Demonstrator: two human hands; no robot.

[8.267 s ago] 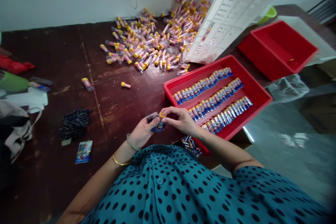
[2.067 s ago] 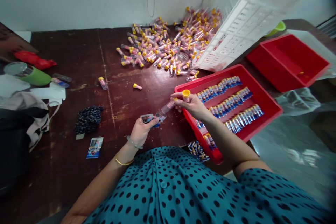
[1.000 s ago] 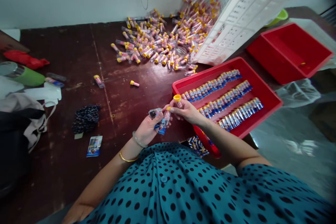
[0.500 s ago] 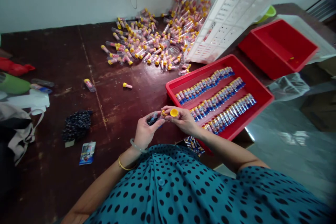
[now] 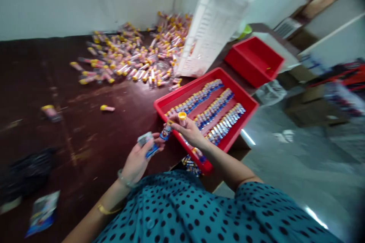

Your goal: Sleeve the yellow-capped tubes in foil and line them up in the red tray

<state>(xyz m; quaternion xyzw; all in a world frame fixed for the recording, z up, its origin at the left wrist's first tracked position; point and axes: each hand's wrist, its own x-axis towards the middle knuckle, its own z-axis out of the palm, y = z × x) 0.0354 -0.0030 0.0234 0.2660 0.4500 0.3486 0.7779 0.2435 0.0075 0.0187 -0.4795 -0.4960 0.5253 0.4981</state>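
My left hand (image 5: 138, 157) is closed on a small stack of blue-and-white printed sleeves (image 5: 146, 138). Beside its fingertips, a tube in a blue printed sleeve (image 5: 165, 133) hangs from the fingers of my right hand (image 5: 189, 131). A second yellow-capped tube (image 5: 182, 117), with no printed sleeve showing, also sticks up from my right hand. That hand is over the near left edge of a red tray (image 5: 251, 100). Inside the tray lie rows of sleeved tubes (image 5: 213, 102). Blur hides exactly how the fingers pinch.
Loose yellow-capped tubes (image 5: 137, 57) are heaped against the wall beside a tilted white plastic basket (image 5: 196, 26). A deeper red bin (image 5: 245, 62) stands beyond the tray. Two stray tubes, a black cloth (image 5: 31, 171) and a printed packet (image 5: 42, 212) lie to the left.
The view has turned to the right. My hands have moved apart a little, and a sleeved tube now shows between them, held by my right hand.
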